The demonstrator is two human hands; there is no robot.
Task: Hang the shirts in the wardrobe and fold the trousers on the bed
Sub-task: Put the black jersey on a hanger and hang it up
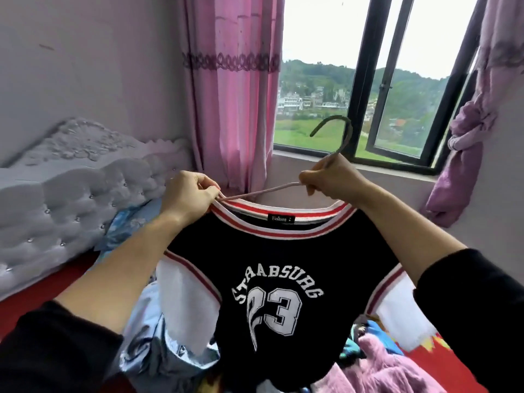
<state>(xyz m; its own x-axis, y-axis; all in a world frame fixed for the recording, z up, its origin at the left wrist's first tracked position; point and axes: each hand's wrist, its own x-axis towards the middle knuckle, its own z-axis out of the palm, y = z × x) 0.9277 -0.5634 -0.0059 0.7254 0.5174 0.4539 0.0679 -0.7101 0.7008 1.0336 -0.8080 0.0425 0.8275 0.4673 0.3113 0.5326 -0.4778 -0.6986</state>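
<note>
1. Hands: your left hand (188, 194) pinches the shirt (283, 259) collar; your right hand (330, 180) grips the hanger (263, 191) neck.
2. Shirt hangs between them, above the bed (42, 285).
3. Tug unevenly and one shoulder may slip off.

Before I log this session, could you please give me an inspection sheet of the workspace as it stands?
Surface: bed with a red cover, largely hidden by clothes.
Job's things: black shirt numbered 23, held up over the bed; hanger, one arm reaching the collar, hook free above.
Clutter: pink fluffy garment and pale blue garment lying below the shirt.
Grippers: left hand pinches the shirt's collar; right hand grips the hanger below its hook.
Cables: nothing seen.
Surroundings: white tufted headboard, pink curtain, window facing green hills.
</note>
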